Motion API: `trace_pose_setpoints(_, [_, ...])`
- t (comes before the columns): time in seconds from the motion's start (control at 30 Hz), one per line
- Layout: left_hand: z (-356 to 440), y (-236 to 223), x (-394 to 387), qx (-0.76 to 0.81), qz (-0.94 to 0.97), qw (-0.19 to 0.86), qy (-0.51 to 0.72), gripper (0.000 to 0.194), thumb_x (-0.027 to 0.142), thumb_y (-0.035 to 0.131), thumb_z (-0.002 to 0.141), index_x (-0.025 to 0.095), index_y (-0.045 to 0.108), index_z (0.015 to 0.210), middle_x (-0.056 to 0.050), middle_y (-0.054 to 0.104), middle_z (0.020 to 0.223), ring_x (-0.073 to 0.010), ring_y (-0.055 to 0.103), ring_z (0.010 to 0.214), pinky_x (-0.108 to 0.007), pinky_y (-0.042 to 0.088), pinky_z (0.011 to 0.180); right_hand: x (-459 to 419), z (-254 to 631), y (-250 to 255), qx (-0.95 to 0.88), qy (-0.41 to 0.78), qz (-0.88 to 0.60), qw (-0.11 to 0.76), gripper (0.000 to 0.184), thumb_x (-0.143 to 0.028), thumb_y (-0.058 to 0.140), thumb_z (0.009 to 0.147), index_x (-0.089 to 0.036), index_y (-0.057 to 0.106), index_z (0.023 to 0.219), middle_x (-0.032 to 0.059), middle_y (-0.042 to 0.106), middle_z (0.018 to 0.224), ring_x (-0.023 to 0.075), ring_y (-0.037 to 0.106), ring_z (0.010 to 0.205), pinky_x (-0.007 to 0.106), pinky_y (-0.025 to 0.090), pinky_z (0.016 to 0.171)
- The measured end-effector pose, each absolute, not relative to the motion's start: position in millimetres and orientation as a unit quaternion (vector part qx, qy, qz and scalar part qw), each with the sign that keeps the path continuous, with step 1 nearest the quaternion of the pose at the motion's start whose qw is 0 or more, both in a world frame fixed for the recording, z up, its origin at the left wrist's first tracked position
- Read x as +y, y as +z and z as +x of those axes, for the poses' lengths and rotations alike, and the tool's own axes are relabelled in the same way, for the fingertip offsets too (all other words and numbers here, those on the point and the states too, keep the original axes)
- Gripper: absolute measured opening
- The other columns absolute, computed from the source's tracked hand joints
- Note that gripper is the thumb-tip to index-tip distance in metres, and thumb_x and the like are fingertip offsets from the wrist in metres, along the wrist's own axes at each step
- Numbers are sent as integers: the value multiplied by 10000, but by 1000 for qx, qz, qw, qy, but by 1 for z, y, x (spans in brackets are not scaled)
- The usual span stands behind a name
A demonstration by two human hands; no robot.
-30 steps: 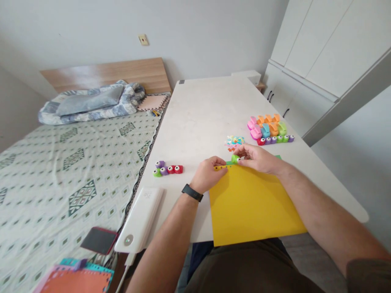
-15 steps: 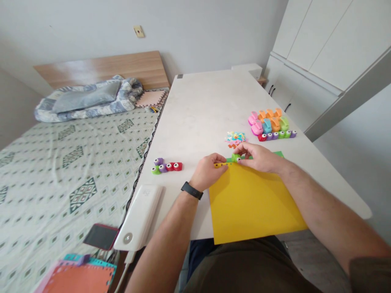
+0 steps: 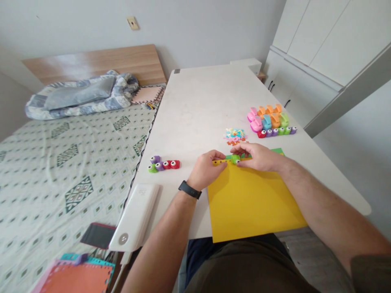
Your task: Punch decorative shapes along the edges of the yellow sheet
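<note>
A yellow sheet of paper [image 3: 253, 199] lies over the near edge of the white table, with small holes along the left part of its far edge. A strip of green paper [image 3: 278, 151] shows beyond that edge. My left hand [image 3: 210, 166] pinches the sheet's far left edge between thumb and fingers. My right hand [image 3: 255, 156] is closed around a small green craft punch [image 3: 235, 159], which sits at the far edge of the yellow sheet. Part of the punch is hidden by my fingers.
Small punches [image 3: 165, 164] stand to the left, and several larger and smaller punches [image 3: 269, 122] at the right. Paper cut-outs [image 3: 235, 135] lie beyond my hands. A white power device [image 3: 134, 217] rests on the left table edge; a bed [image 3: 73, 162] adjoins it.
The view has shifted slightly. My right hand keeps hold of the green punch at the sheet's edge, its forefinger now raised a little off the top. My left hand stays on the sheet.
</note>
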State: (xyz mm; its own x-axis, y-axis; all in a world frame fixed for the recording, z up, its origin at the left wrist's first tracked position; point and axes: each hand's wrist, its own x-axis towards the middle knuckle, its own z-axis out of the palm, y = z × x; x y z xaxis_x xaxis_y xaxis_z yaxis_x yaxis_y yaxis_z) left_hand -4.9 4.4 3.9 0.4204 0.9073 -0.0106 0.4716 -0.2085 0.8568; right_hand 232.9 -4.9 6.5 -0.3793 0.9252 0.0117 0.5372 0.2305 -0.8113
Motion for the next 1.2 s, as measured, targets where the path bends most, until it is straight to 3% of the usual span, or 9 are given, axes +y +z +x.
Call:
trace_pose_setpoints(0.3, [-5, 6, 3, 455, 743, 406, 276, 197, 282, 645, 841, 198, 691, 1013, -31, 752, 991, -168, 699, 889, -270, 539, 784, -4, 234, 10, -766, 371, -479, 214, 446, -351, 720, 807, -227, 687, 1234, 58, 730, 1123, 229, 660, 942, 373, 510, 863])
trace_pose_setpoints(0.53, [-4, 7, 2, 452, 741, 409, 283, 206, 298, 646, 848, 198, 682, 1024, -36, 751, 1008, -172, 701, 908, -271, 548, 804, -6, 235, 13, -764, 371, -476, 229, 448, -370, 719, 812, -238, 692, 1239, 66, 720, 1171, 251, 654, 1013, 388, 505, 905])
trace_pose_setpoints(1.2, [-4, 11, 0, 453, 747, 395, 285, 203, 291, 641, 854, 188, 688, 1022, -33, 751, 994, -159, 693, 877, -264, 534, 803, -8, 231, 14, -746, 408, -470, 236, 374, -353, 706, 810, -227, 681, 1161, 38, 738, 1050, 225, 669, 930, 337, 502, 842])
